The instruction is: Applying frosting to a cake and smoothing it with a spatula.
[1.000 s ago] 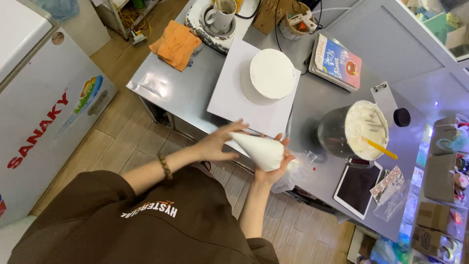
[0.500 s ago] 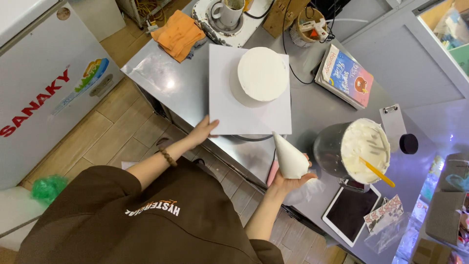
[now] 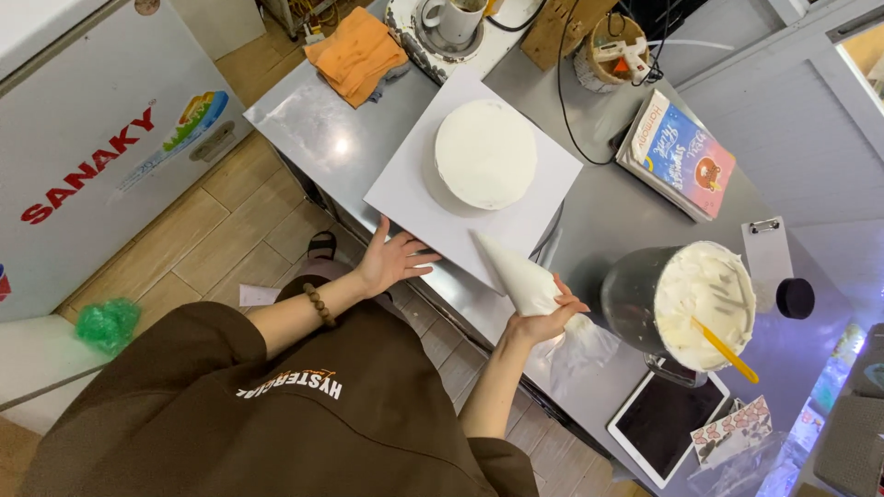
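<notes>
Dark brown tee w/ white chest print, brown bead bracelet (image 3: 319, 305) on left wrist.

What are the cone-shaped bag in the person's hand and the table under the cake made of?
The piping bag in the right hand looks like thin, translucent plastic film: its loose tail crinkles and shows the surface through. The table looks like brushed stainless steel: grey, with a bright glare spot.
</notes>
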